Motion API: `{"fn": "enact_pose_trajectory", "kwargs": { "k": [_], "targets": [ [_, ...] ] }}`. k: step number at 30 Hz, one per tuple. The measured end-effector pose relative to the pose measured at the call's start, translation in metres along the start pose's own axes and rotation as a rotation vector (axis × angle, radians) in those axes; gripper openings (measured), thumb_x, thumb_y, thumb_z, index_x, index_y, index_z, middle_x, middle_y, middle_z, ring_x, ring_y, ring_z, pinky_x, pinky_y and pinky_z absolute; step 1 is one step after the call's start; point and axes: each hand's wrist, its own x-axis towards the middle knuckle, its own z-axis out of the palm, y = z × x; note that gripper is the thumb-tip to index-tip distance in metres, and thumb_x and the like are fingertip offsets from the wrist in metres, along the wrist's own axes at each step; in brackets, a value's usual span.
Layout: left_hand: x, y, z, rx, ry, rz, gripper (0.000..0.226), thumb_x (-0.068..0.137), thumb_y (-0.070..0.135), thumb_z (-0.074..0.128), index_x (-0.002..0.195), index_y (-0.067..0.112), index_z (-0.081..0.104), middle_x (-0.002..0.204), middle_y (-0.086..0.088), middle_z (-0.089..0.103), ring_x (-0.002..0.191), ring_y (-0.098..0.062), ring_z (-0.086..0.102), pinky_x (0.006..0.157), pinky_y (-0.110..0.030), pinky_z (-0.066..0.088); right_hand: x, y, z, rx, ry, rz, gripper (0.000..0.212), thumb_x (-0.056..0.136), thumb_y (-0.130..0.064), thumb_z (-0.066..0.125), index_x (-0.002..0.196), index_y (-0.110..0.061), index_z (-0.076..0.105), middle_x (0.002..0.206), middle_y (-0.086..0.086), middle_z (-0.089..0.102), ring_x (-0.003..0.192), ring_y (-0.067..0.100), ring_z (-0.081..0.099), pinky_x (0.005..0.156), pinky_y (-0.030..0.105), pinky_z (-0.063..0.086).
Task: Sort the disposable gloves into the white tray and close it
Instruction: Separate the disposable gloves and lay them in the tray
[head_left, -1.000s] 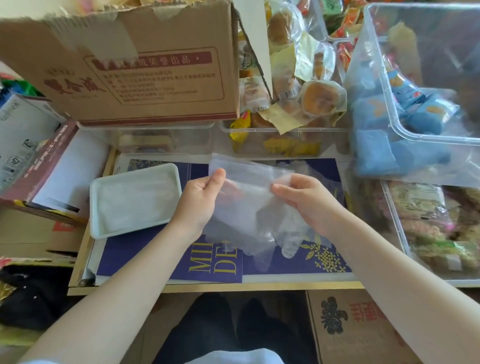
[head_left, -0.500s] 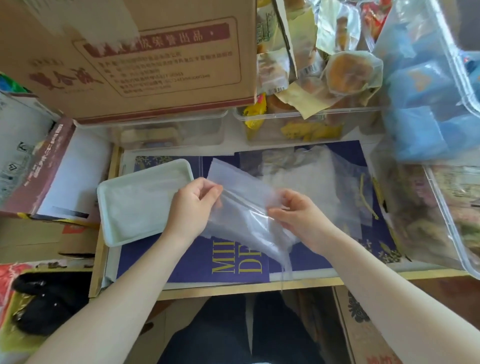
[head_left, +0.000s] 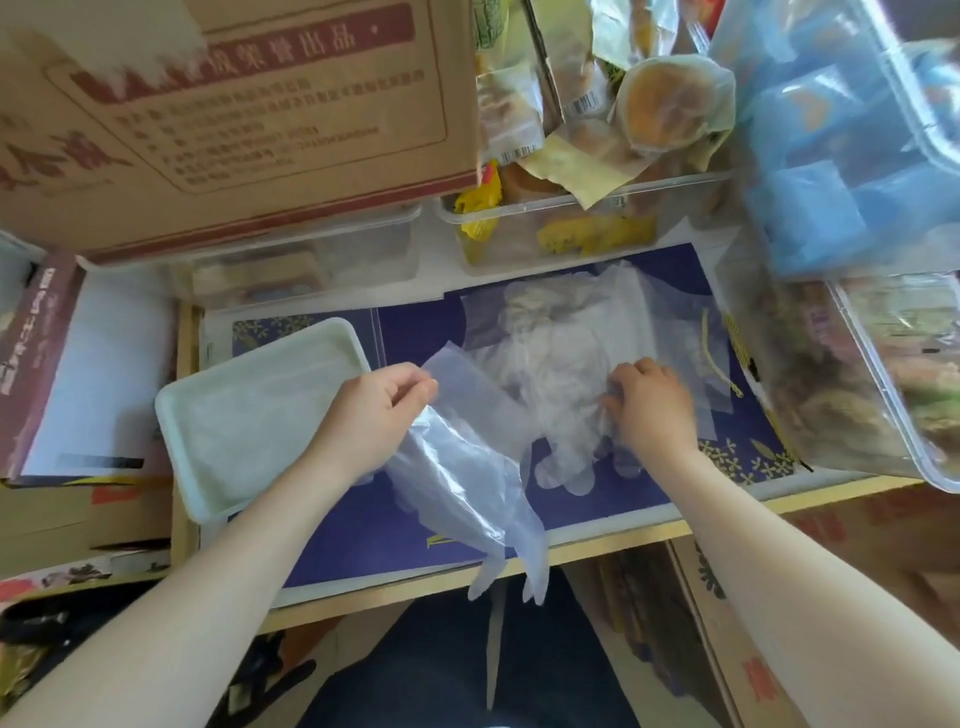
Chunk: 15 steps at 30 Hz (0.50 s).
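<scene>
Left hand (head_left: 371, 415): our grip is a thumb-and-fingers pinch clamped on the cuff end of one clear disposable glove (head_left: 467, 483). The glove hangs from the pinch toward 5 o'clock, with its finger ends dangling past the near edge of the table (head_left: 597, 545). The hand sits just at 3 o'clock of the white tray (head_left: 208, 415) and overlaps the tray's right edge.

Right hand (head_left: 652, 410): fingers curled down onto the glove pile (head_left: 561, 374) at frame centre. It looks like a pinch on the top layer, but motion blur and overlapping film mean we cannot tell whether that grip is actually clamped. One flat glove (head_left: 571, 457) in the pile spreads its fingers toward 6 o'clock, just at 7 o'clock of the right hand.

The white tray lies open at 9 o'clock of the left hand, tilted and partly off the left side of the table, with thin clear film visible inside. We see no lid on it.

Both hands and the pile are over a dark blue printed sheet (head_left: 597, 504) on the table. A yellow twist tie (head_left: 714, 353) lies at 2 o'clock of the right hand.

Outward: cardboard box (head_left: 234, 119) at 11 o'clock, clear bin of wrapped buns (head_left: 597, 208) at 12, blue packets (head_left: 831, 171) in a clear tub at 1–2, another clear tub of snacks (head_left: 883, 395) at 3.
</scene>
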Motion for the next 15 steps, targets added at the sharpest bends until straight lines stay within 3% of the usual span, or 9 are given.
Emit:
{"fn": "enact_pose_trajectory", "kwargs": {
  "k": [3, 6, 10, 12, 15],
  "targets": [
    [-0.002, 0.005, 0.001, 0.051, -0.143, 0.088, 0.018, 0.093, 0.021, 0.054, 0.079, 0.021, 0.065, 0.055, 0.005, 0.051, 0.043, -0.003, 0.042, 0.039, -0.009, 0.032, -0.002, 0.001, 0.002, 0.100, 0.037, 0.001, 0.012, 0.092, -0.013, 0.050, 0.093, -0.005, 0.058, 0.092, 0.014, 0.059, 0.084, 0.033, 0.052, 0.067, 0.039, 0.042],
    [0.001, 0.007, 0.002, 0.024, -0.240, 0.227, 0.024, 0.091, 0.020, 0.059, 0.072, 0.032, 0.063, 0.069, 0.011, 0.064, 0.060, -0.005, 0.052, 0.060, -0.011, 0.038, -0.005, 0.000, -0.011, 0.274, 0.151, -0.090, 0.008, 0.089, -0.012, 0.057, 0.086, -0.006, 0.061, 0.088, 0.010, 0.058, 0.078, 0.029, 0.053, 0.063, 0.036, 0.042],
    [0.008, 0.017, 0.004, -0.062, -0.294, 0.352, 0.017, 0.082, 0.033, 0.058, 0.067, 0.033, 0.066, 0.082, 0.011, 0.062, 0.077, 0.000, 0.055, 0.071, -0.009, 0.038, -0.017, -0.011, -0.049, 0.574, 0.240, -0.264, 0.007, 0.083, -0.003, 0.065, 0.082, -0.007, 0.061, 0.097, 0.001, 0.055, 0.082, 0.012, 0.052, 0.070, 0.023, 0.041],
    [0.013, 0.025, 0.005, -0.255, -0.320, 0.265, 0.019, 0.082, 0.036, 0.065, 0.064, 0.032, 0.069, 0.086, 0.022, 0.060, 0.081, 0.004, 0.054, 0.079, -0.011, 0.037, -0.028, -0.019, -0.068, 0.730, 0.183, -0.343, 0.014, 0.083, 0.002, 0.065, 0.082, -0.011, 0.059, 0.107, -0.004, 0.054, 0.095, -0.003, 0.052, 0.079, 0.011, 0.041],
    [0.021, 0.023, 0.013, -0.646, -0.391, 0.012, 0.019, 0.081, 0.029, 0.059, 0.067, 0.025, 0.070, 0.077, 0.016, 0.063, 0.079, -0.009, 0.053, 0.081, -0.026, 0.038, -0.044, -0.031, -0.088, 1.069, 0.006, -0.299, 0.015, 0.085, 0.000, 0.061, 0.080, -0.013, 0.056, 0.122, -0.005, 0.056, 0.105, -0.001, 0.057, 0.089, 0.014, 0.045]
  ]
}}
